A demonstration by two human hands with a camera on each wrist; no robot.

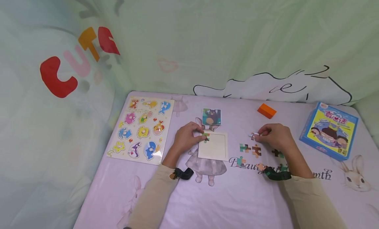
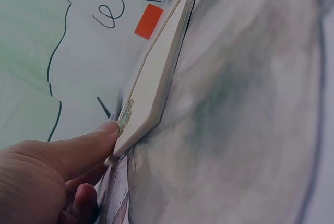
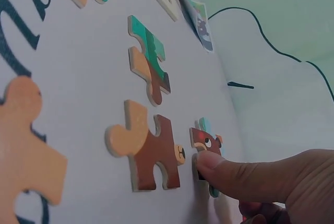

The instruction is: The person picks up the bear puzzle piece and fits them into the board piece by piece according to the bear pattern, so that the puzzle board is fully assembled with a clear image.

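My left hand [image 1: 187,137] grips the upper left corner of a cream puzzle tray [image 1: 217,150]. Its thumb lies over a green jigsaw piece [image 1: 206,139] set in that corner, and the other fingers curl at the tray's edge in the left wrist view. With thumb and fingers, my right hand [image 1: 278,136] pinches a jigsaw piece [image 3: 207,140] printed with a brown bear's eye and some turquoise. Several loose jigsaw pieces [image 1: 256,151] in brown, peach and green lie on the cloth near that hand, some partly covered by the right wrist.
Behind the tray lies a square bear picture card [image 1: 211,116]. An orange block [image 1: 266,111] stands at the back, with a blue and yellow box [image 1: 330,132] to the right. On the left is a sea-animal knob puzzle board [image 1: 140,130]. Curtains border the table.
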